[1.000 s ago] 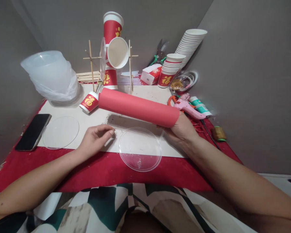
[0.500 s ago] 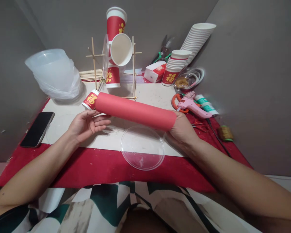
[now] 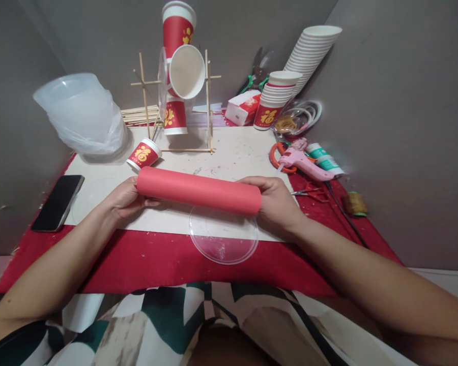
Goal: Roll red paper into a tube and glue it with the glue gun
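Note:
A red paper tube [image 3: 198, 191] lies level in the air above the white board, held at both ends. My left hand [image 3: 125, 200] grips its left end, the fingers curled beneath it. Around the right end closes my right hand [image 3: 279, 202], thumb along the top and the other fingers mostly hidden. Just under the tube is a clear round plastic lid [image 3: 223, 249], half on the board and half on the red cloth. A red-and-white paper cup [image 3: 145, 153] lies tilted beyond the tube's left end.
Behind stands a stick frame [image 3: 208, 101] carrying several paper cups [image 3: 188, 72]. Cup stacks [image 3: 277, 99], a pink glue gun [image 3: 305, 161], scissors [image 3: 313, 192] and a thread spool [image 3: 354, 204] are on the right. At left are a phone [image 3: 58, 202] and bagged plastic containers [image 3: 86, 117].
The red tube has come nearer and shifted left. My left hand, open below it before, has closed on its left end; my right hand still holds the right end.

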`<state>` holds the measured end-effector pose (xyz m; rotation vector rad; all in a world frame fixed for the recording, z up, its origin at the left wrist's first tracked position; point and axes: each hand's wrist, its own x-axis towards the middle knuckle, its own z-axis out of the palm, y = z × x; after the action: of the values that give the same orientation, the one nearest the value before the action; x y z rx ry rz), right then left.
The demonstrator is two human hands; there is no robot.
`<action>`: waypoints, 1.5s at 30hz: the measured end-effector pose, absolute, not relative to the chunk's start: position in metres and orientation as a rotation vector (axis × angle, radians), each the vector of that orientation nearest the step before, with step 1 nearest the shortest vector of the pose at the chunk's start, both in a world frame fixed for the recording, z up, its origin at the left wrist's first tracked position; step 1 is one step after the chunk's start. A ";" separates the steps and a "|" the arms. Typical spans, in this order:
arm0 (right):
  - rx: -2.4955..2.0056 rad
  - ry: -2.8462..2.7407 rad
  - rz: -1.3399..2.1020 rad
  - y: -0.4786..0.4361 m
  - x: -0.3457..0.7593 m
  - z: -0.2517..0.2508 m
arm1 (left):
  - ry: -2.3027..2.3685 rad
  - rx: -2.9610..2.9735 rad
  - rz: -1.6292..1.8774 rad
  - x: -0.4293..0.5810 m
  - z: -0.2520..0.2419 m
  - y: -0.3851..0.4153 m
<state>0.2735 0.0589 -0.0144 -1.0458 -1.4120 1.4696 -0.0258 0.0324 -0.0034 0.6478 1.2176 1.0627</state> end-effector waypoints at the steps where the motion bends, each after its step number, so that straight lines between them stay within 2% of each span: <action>1: -1.042 -1.415 1.483 0.059 0.274 -0.015 | 1.234 0.659 1.056 -0.026 -0.004 0.032; 6: -1.038 -1.515 1.588 0.060 0.277 -0.018 | 1.228 0.719 1.026 -0.030 -0.005 0.034; 12: -1.003 -1.553 1.499 0.059 0.276 -0.015 | 1.261 0.726 1.066 -0.038 -0.008 0.039; 19: -0.993 -1.708 1.605 0.059 0.278 -0.016 | 1.296 0.677 1.023 -0.037 -0.009 0.040; 26: -1.038 -1.666 1.522 0.060 0.276 -0.022 | 1.175 0.589 1.139 -0.029 0.002 0.041; 33: -1.040 -1.743 1.411 0.063 0.277 -0.024 | 1.118 0.565 1.112 -0.026 0.006 0.037; 45: -0.997 -1.628 1.430 0.062 0.279 -0.018 | 1.111 0.529 1.135 -0.033 0.005 0.037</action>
<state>0.2795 0.0622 -0.0179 -0.9968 -1.6276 1.4295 -0.0332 0.0371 0.0052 0.5287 1.1112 1.1348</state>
